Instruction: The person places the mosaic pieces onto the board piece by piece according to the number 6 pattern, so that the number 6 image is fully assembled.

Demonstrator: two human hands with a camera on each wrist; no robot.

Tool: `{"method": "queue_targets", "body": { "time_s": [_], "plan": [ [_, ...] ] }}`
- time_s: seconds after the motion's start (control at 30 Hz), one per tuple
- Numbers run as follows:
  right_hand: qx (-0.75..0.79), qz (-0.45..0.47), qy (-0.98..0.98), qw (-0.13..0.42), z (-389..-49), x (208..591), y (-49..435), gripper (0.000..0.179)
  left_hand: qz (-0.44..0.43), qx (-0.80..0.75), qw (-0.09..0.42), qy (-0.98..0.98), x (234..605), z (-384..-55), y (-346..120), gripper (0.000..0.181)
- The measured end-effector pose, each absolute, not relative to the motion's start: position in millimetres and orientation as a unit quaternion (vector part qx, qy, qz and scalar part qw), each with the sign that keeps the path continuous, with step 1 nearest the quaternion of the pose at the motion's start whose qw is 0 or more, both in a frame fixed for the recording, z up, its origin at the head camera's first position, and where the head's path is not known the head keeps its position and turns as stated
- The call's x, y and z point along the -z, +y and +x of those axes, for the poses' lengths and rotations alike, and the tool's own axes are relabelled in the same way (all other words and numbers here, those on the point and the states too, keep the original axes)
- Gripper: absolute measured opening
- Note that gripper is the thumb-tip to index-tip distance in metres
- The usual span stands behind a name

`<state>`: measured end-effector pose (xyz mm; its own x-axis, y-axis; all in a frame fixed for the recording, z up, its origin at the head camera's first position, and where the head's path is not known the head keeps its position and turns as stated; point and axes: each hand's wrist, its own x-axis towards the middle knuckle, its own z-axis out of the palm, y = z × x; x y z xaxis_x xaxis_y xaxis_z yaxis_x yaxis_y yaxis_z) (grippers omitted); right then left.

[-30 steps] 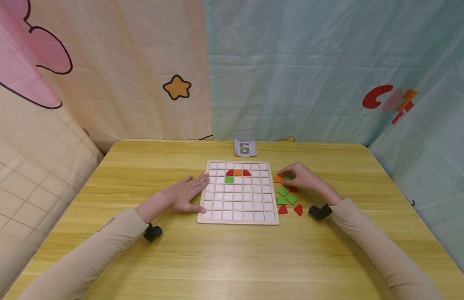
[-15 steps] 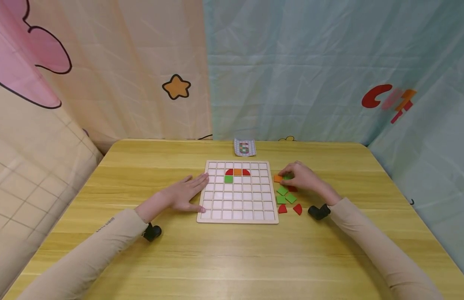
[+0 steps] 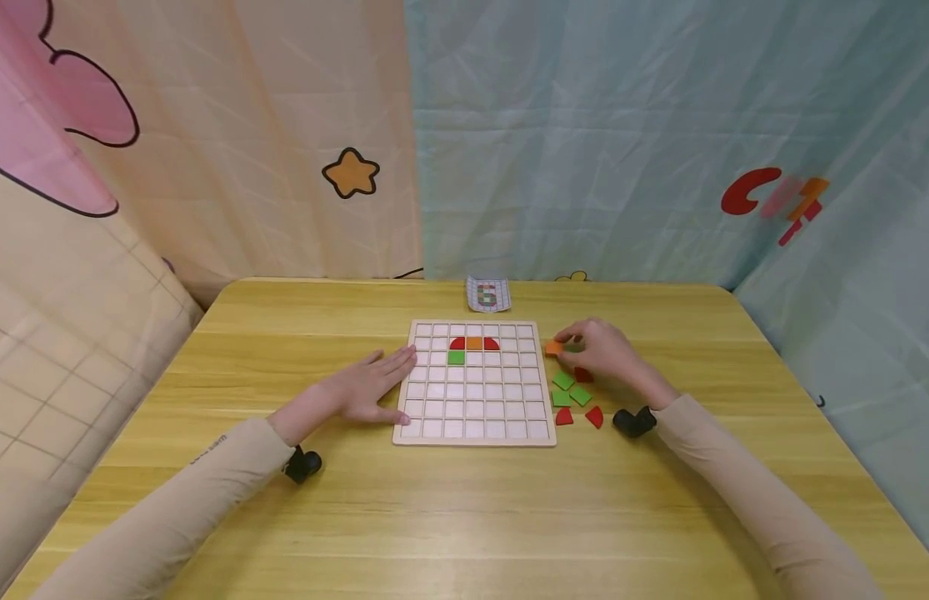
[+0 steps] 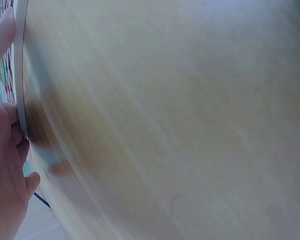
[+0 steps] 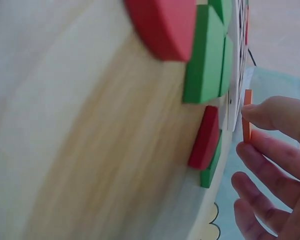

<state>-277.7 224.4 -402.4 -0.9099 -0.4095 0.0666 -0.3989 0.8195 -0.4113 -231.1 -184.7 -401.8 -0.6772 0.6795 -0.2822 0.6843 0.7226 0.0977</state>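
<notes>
A light wooden grid board (image 3: 475, 442) lies on the table. My left hand (image 3: 370, 388) rests on its left edge with spread, straight fingers; the left wrist view catches only part of that hand at its edge. My right hand (image 3: 605, 347) pinches an orange square tile (image 5: 247, 120) between thumb and forefinger, held just beyond the board's right edge, off the table. Set in the board are an orange square (image 3: 474, 342) between two red quarter-round tiles, and a green square (image 3: 456, 357) below the left red one.
Loose green squares (image 3: 563, 381) and red quarter-round tiles (image 3: 595, 417) lie right of the board, close under my right hand. Behind the board is a small card (image 3: 488, 295) printed with a coloured grid figure. Curtains (image 3: 584, 150) hang past the table's back edge.
My right hand has lifted the orange tile off the table and moved it slightly toward the board and away from me. My left hand stays on the board's edge.
</notes>
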Motion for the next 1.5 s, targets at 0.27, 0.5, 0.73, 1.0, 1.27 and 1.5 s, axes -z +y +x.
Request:
{"method": "queue_targets", "body": {
  "time_s": [0.27,0.5,0.73,1.0,1.27,1.5],
  "plan": [
    [0.22,-0.209,0.953,0.001,-270.7,389.7,209.7,0.03,0.374,0.012,0.149,0.915,402.1,-231.8,-183.9,0.1],
    [0.213,-0.221,0.951,-0.025,-255.4,381.7,185.2,0.029,0.374,0.004,0.146,0.916,401.0,-230.4,-184.8,0.099],
    [0.203,-0.23,0.951,-0.031,-249.9,378.9,165.1,0.026,0.373,0.004,0.145,0.916,402.0,-230.1,-186.7,0.099],
    [0.209,-0.241,0.947,-0.015,-252.0,379.8,145.6,0.027,0.37,0.002,0.153,0.916,400.7,-229.9,-185.5,0.1],
    [0.222,-0.253,0.942,0.004,-253.3,380.9,123.8,0.026,0.369,0.005,0.156,0.916,402.9,-229.8,-185.2,0.101],
    [0.244,-0.258,0.934,0.021,-255.4,384.8,109.2,0.025,0.37,0.0,0.153,0.917,403.2,-230.5,-185.3,0.1]
  ]
}}
